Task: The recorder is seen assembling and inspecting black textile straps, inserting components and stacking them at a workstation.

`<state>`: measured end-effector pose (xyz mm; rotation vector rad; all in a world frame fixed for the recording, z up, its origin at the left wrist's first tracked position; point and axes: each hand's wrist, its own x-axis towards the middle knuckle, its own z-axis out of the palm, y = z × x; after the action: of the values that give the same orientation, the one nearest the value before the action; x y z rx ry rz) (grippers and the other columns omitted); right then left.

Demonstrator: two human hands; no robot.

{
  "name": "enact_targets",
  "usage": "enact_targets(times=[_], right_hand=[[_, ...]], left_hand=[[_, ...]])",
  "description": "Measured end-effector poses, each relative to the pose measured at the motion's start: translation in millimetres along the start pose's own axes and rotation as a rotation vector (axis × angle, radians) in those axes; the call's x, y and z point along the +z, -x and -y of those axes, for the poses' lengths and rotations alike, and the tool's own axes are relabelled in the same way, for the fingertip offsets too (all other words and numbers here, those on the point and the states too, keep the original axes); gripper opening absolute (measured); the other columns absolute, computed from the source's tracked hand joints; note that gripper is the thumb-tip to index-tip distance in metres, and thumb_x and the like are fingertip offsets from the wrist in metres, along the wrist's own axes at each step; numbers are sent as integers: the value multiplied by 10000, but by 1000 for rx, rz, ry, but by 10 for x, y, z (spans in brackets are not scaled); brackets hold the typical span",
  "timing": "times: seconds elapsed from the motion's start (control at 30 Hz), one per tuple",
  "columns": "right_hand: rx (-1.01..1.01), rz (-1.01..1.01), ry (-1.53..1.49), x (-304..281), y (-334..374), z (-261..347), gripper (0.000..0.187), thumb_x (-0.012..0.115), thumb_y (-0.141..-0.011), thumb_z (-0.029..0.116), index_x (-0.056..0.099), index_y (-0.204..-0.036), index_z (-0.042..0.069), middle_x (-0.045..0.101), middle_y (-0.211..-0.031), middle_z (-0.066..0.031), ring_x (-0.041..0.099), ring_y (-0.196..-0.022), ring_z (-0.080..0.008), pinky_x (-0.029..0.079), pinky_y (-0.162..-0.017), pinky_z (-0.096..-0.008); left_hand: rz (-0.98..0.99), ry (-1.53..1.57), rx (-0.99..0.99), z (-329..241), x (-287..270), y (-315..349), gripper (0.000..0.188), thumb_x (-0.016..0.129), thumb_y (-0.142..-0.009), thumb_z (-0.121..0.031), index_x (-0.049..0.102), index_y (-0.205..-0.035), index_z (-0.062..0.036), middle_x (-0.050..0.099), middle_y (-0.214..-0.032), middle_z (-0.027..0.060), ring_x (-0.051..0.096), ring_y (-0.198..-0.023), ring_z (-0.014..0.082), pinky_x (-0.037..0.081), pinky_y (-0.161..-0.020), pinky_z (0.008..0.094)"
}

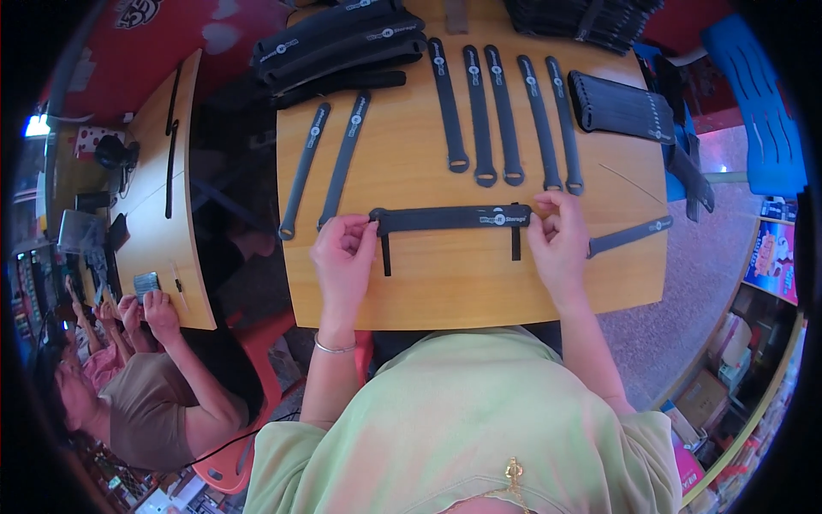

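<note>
A flat black strap (445, 218), perhaps several stacked, lies crosswise near the table's front edge. The fingertips of my left hand (344, 257) pinch its rounded left end. At the other end, the fingers of my right hand (558, 244) are closed on the strap's tip. Two short, narrow black strips, a left one (387, 255) and a right one (516, 244), stick out toward me from beneath it. Just right of my right hand lies another black strap (632, 236), its near end partly hidden. Two more straps (306, 171) slant beyond my left hand.
Several black straps (479, 120) lie spread on the wooden table (462, 295). A bound bundle (621, 107) lies at the right, with larger piles (342, 47) at the back. A co-worker (163, 394) handles something at a left table; a blue chair (758, 103) stands right.
</note>
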<state>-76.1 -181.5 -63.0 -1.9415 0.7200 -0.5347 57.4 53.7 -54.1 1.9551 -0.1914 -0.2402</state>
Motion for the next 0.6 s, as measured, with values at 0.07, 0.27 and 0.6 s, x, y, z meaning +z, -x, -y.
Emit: enact_targets(times=[0.07, 0.27, 0.6], right_hand=[[25, -11, -64, -19, 8, -37, 266, 604, -781, -70, 538, -1019, 30, 544, -896, -65, 496, -538, -61, 403, -485, -204], [39, -27, -224, -40, 29, -57, 211, 580, -831, -63, 536, -1020, 20, 526, -875, -22, 480, -585, -13, 368, -485, -155], [41, -32, -334, -50, 53, -75, 200, 568, -847, -60, 539, -1027, 20, 519, -865, -6, 487, -621, -14, 373, -519, -148]], left_hand=[[-18, -91, 74, -106, -52, 0, 94, 628, -819, 30, 589, -904, 20, 583, -792, 55, 565, -581, 73, 433, -471, 200], [-185, -717, 526, -62, -137, -370, 252, 658, -761, -1, 578, -1000, -16, 565, -854, 124, 563, -864, 281, 450, -734, 359], [-94, -578, 312, -49, -112, -514, 381, 654, -746, 16, 534, -1105, -27, 546, -821, 110, 549, -780, 271, 445, -693, 371]])
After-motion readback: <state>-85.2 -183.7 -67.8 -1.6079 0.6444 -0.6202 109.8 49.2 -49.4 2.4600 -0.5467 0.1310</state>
